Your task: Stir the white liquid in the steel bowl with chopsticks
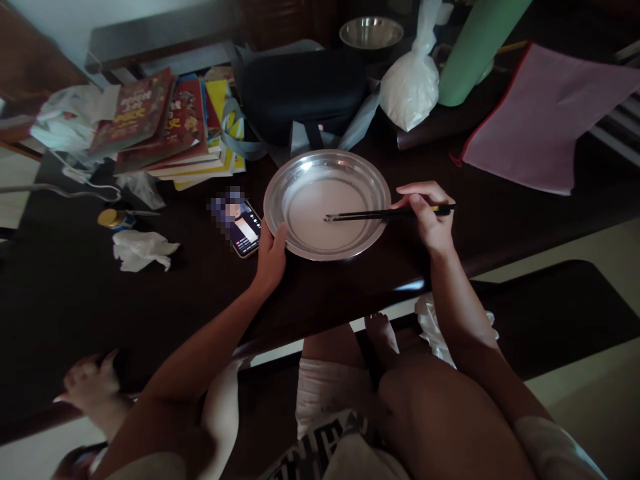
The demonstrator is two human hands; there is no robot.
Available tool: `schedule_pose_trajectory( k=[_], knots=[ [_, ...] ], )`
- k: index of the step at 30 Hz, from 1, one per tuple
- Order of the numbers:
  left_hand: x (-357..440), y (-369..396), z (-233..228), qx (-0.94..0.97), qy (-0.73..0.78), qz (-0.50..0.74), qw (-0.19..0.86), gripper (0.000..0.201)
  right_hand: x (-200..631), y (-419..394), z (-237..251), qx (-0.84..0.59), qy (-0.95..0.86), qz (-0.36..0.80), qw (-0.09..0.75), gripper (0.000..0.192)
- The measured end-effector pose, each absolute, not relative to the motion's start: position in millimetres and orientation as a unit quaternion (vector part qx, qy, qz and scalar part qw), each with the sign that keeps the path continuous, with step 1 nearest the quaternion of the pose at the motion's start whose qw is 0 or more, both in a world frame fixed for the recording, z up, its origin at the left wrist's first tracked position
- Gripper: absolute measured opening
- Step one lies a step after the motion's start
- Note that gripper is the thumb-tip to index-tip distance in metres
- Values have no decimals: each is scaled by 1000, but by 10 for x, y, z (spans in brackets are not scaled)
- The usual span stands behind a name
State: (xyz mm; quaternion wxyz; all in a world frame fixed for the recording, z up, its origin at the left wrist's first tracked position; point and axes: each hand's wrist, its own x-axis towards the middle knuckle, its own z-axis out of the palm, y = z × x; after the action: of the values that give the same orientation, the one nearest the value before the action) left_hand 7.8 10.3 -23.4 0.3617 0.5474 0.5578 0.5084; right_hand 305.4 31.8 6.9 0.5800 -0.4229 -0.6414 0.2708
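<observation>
A shiny metal basin (326,252) sits on the dark table, with a pale, milky liquid (320,197) in its bottom. At its left rim is my left hand (273,253), gripping the edge with the thumb over the rim. My right hand (430,213) is closed around a pair of black chopsticks (380,214) at the basin's right side. The chopstick tips reach over the rim into the liquid near the middle. Close beside my left hand lies a phone (245,230) with its screen lit.
Left are stacked books (165,127), a crumpled tissue (143,251) and a small yellow-lidded jar (116,219). Behind stand a black case (303,90), a bag of white powder (411,90), another metal bowl (371,33) and a green cylinder (475,57). Another person's hand (93,383) rests lower left.
</observation>
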Motion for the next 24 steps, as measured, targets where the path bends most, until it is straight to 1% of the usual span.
schedule_pose_trajectory(
  k=[3,5,8,11,14,16,20,22,24],
  knots=[
    [80,102,-216,556,559,504,353,46,3045,312,76,-404,-665,293,556,22],
    [81,104,-210,556,558,505,354,47,3039,317,77,-394,-686,284,542,20],
    [80,105,-212,549,556,511,359,47,3045,326,69,-404,-669,261,566,20],
    [80,101,-210,550,557,510,357,48,3052,320,65,-410,-636,280,590,20],
    [84,97,-200,551,562,504,355,48,3043,309,73,-392,-657,313,563,18],
    [87,96,-193,550,564,503,355,49,3036,309,80,-383,-678,306,548,17],
    [93,98,-192,549,563,504,358,48,3040,312,81,-404,-661,271,572,19],
    [95,99,-195,548,559,506,361,48,3042,308,80,-416,-642,285,577,21],
    [95,100,-196,549,556,510,360,50,3038,304,80,-413,-647,303,564,21]
  ],
)
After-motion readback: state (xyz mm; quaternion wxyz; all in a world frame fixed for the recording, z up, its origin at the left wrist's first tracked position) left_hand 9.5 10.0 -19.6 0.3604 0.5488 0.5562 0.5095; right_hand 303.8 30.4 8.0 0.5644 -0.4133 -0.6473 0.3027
